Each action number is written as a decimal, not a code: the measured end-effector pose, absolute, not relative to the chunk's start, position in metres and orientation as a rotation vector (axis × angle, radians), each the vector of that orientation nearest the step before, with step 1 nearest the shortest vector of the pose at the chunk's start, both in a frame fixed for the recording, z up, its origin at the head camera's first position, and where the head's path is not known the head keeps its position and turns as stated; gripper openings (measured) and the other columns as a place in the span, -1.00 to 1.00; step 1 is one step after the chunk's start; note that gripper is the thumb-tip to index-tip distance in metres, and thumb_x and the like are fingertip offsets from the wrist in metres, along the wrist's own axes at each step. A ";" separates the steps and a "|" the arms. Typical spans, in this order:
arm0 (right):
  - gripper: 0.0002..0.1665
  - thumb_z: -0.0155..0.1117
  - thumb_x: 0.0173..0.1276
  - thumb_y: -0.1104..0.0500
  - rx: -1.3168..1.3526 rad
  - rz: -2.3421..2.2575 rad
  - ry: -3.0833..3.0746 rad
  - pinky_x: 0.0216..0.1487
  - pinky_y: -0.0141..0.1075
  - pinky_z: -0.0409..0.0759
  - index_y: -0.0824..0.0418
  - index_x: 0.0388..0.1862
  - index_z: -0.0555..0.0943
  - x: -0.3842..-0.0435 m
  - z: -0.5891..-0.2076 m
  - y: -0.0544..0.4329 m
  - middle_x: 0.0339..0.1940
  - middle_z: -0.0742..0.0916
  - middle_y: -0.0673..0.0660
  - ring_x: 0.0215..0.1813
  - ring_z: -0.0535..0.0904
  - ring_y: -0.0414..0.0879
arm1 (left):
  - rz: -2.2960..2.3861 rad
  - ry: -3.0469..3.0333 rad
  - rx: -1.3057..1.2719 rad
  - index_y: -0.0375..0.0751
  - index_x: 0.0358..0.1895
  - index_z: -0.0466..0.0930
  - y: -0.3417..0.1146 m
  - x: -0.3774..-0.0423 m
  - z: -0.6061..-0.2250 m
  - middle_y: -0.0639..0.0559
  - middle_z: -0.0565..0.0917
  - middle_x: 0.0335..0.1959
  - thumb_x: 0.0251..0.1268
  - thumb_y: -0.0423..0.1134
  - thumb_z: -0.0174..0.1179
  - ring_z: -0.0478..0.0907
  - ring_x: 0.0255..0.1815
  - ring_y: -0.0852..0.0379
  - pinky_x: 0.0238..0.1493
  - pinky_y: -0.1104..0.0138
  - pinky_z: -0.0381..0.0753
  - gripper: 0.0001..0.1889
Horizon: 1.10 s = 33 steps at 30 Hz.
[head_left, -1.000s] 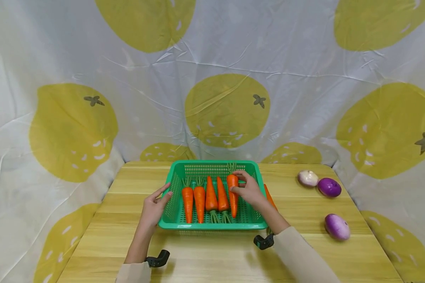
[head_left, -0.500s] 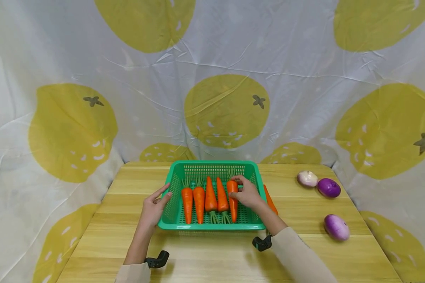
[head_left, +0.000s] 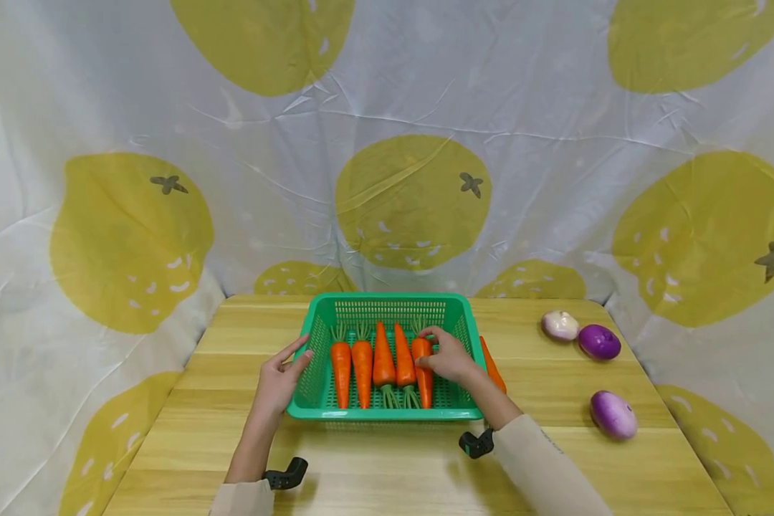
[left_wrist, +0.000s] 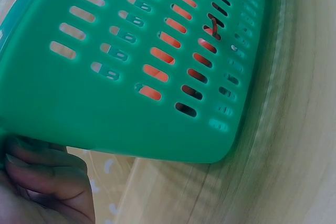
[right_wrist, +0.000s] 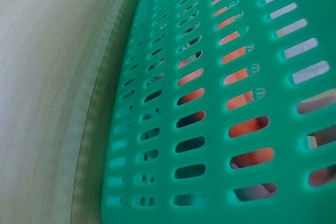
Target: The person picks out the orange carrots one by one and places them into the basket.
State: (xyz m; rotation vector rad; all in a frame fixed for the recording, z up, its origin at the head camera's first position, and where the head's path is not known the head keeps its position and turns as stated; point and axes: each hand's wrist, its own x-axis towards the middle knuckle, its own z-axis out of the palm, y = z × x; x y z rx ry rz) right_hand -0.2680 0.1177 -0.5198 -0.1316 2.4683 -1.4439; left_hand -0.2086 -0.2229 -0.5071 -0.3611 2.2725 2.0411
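Note:
A green plastic basket (head_left: 387, 414) stands on the table with several carrots lying side by side in it. My left hand (head_left: 280, 383) grips the basket's left rim, thumb on the inner side; in the left wrist view its fingers (left_wrist: 50, 177) are curled just under the rim. Inside the basket, my right hand (head_left: 450, 356) pinches the rightmost carrot (head_left: 424, 383) near its top, green stems pointing to the back. Left of it lie two carrots with stems toward the front, such as the near one (head_left: 404, 362). In the right wrist view the basket wall (right_wrist: 210, 129) hides most of that hand.
One more carrot (head_left: 493, 365) lies on the table outside the basket's right wall, partly hidden by my right forearm. Farther right are a whitish onion-like bulb (head_left: 560, 325), a dark purple onion (head_left: 599, 342) and a purple-white onion (head_left: 613, 414). A lemon-print cloth (head_left: 413, 201) hangs behind the table.
My right hand has moved down and toward the front with the rightmost carrot, which now lies level with its neighbours. The left hand has stayed on the rim.

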 end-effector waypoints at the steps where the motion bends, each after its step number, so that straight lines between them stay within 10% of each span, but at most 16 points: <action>1: -0.42 0.45 0.33 0.28 -0.133 -1.434 2.472 -0.16 -0.13 0.69 0.10 0.30 0.53 -0.268 -0.520 0.118 0.36 0.56 0.31 0.10 0.64 0.15 | 2.043 2.273 -0.359 0.06 0.49 0.47 -0.224 -0.210 -0.509 -0.15 0.83 -0.24 0.54 -0.13 0.22 0.77 -0.26 -0.21 -0.19 -0.01 0.77 -0.49; 17: -0.43 0.40 0.41 0.19 -0.139 -1.406 2.437 0.03 -0.02 0.65 0.20 0.35 0.49 -0.262 -0.517 0.116 0.42 0.54 0.29 0.27 0.55 0.22 | 2.049 2.345 -0.329 0.16 0.48 0.48 -0.225 -0.210 -0.522 -0.31 0.78 -0.01 0.50 0.05 0.25 0.78 -0.12 -0.26 -0.15 -0.01 0.77 -0.46; 33: -0.39 0.32 0.49 0.11 -0.189 -1.588 2.496 0.39 0.18 0.49 0.17 0.46 0.45 -0.258 -0.514 0.120 0.51 0.49 0.19 0.55 0.35 0.29 | 1.987 2.320 -0.350 -0.02 0.50 0.45 -0.217 -0.201 -0.488 -0.06 0.77 -0.46 0.54 -0.17 0.22 0.73 -0.44 -0.04 -0.31 0.09 0.75 -0.48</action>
